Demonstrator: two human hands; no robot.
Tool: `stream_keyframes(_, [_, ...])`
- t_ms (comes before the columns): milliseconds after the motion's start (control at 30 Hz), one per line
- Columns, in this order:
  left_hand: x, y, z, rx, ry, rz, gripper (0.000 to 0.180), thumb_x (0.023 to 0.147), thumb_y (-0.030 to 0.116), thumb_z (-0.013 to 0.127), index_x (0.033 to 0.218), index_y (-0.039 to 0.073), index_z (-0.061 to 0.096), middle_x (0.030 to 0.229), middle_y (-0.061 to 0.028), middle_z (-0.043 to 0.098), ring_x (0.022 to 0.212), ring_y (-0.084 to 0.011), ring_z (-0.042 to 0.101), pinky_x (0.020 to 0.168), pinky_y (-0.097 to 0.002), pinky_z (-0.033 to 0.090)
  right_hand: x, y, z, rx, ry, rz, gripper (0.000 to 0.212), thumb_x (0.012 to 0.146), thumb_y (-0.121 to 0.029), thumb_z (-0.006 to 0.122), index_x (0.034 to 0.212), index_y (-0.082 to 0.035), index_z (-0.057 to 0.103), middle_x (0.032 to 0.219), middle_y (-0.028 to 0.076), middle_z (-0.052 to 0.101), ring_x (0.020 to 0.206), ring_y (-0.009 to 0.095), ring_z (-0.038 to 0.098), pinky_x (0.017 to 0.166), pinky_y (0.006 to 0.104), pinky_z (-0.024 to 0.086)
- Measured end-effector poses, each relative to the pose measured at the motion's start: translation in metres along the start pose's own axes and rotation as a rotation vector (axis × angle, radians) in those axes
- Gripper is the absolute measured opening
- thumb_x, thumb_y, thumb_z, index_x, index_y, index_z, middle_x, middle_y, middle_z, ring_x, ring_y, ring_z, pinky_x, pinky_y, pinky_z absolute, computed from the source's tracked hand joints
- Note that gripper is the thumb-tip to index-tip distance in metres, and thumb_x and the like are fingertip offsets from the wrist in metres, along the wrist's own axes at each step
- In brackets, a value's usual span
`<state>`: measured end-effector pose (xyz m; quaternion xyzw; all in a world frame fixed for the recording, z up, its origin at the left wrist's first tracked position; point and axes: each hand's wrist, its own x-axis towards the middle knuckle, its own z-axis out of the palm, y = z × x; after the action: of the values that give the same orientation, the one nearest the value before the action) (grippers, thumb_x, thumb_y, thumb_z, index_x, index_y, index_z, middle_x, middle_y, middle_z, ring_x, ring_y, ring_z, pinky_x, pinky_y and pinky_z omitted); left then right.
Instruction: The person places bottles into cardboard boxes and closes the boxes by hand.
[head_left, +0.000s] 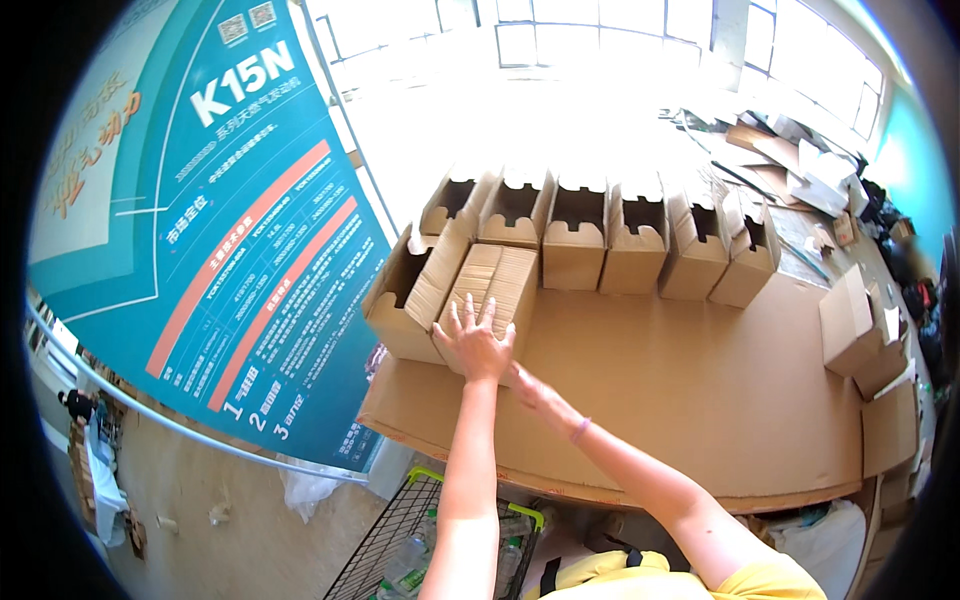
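Note:
My left hand (478,345) lies palm down with fingers spread on a cardboard box (500,275) whose ridged brown top is closed over. My right hand (532,390) is low beside the same box, at its near right corner. The left wrist hides most of its fingers, so their grip does not show. Against the closed box's left side stands an open-topped box (405,300) with one flap raised. Behind them runs a row of open boxes, among them one box (575,235) in the middle and another (745,260) at the right end.
Flat brown cardboard (640,390) covers the table. More open cartons (855,325) stand at its right edge. A large teal banner (260,230) leans close on the left. Below the near edge is a black wire basket (385,540) with plastic bottles. Scrap cardboard (780,160) lies far right.

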<state>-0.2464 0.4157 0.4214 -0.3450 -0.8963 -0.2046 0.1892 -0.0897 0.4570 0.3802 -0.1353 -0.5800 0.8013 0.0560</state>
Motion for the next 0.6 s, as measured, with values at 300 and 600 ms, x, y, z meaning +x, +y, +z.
stream_keyframes(300, [-0.002, 0.011, 0.007, 0.0, 0.038, 0.063, 0.051, 0.078, 0.045, 0.068, 0.124, 0.023, 0.065, 0.143, -0.0092, 0.049, 0.136, -0.0306, 0.037, 0.111, -0.0577, 0.022, -0.172, 0.044, -0.031, -0.222, 0.153, 0.1, 0.074, 0.098, -0.055, 0.042, 0.149, -0.003, 0.03, 0.155, 0.015, 0.029, 0.145, 0.027, 0.022, 0.117, 0.0376, 0.02])
stream_keyframes(600, [-0.056, 0.012, 0.007, -0.048, 0.047, 0.204, 0.068, 0.083, 0.012, 0.064, 0.145, 0.004, 0.037, 0.152, -0.0138, 0.035, 0.142, -0.0315, 0.028, 0.117, -0.0487, 0.018, -0.344, 0.031, -0.217, -0.469, 0.996, -0.02, 0.053, 0.093, -0.017, 0.061, 0.141, -0.002, 0.042, 0.133, 0.017, 0.056, 0.124, 0.026, 0.054, 0.103, 0.0382, 0.045])
